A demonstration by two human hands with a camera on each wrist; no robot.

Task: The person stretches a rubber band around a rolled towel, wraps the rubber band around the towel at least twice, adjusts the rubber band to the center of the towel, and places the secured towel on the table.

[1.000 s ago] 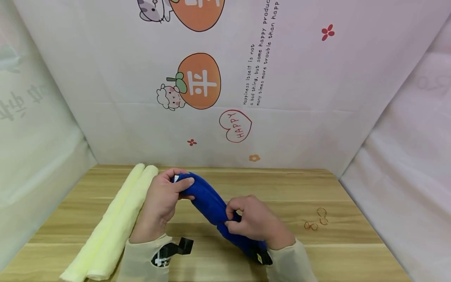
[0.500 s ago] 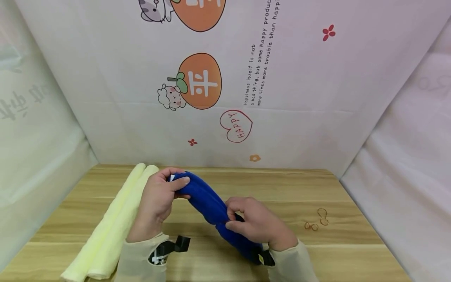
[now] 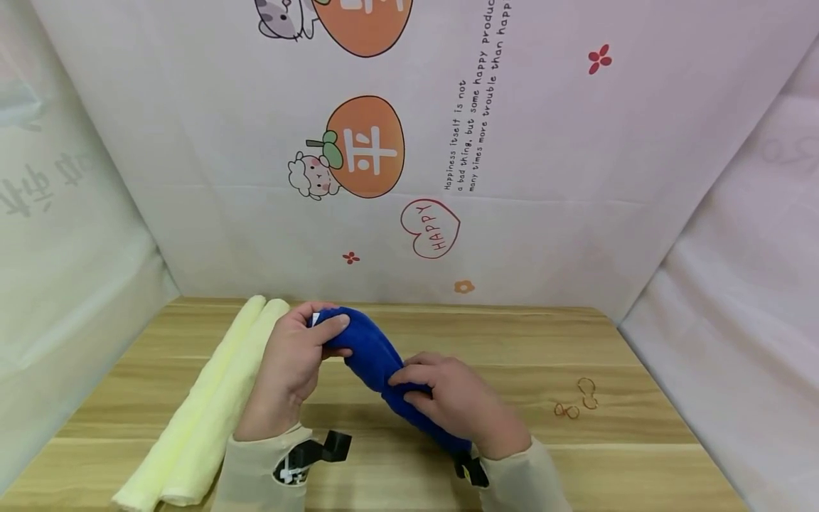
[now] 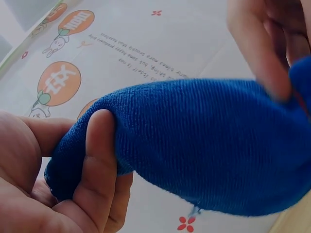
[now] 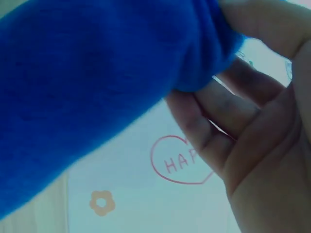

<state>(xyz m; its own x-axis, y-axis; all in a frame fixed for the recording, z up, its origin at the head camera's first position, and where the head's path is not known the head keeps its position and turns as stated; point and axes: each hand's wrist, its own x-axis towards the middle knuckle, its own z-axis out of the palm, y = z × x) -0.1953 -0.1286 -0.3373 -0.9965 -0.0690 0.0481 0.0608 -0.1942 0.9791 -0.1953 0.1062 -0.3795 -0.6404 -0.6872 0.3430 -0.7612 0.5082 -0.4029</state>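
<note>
A rolled blue towel (image 3: 366, 350) slants across the middle of the head view, held up over the table. My left hand (image 3: 296, 363) grips its upper left end, thumb on top, beside a small white tag. The right hand (image 3: 451, 395) grips the roll at its narrowed waist, with thumb and fingers on either side. In the left wrist view a thin reddish band (image 4: 300, 101) shows at that waist, by the right fingers. The right wrist view has the towel (image 5: 97, 82) bunched into folds where my right fingers (image 5: 194, 114) meet it.
Two pale yellow rolled towels (image 3: 211, 405) lie side by side on the left of the wooden table (image 3: 614, 476). Several brown rubber bands (image 3: 586, 393) lie at the right. A printed white cloth wall (image 3: 537, 235) rises behind the table, with white cloth at both sides.
My right hand has shifted slightly left along the blue towel, and its fingers now reach across the waist instead of pinching beside it. The left hand keeps its grip on the end.
</note>
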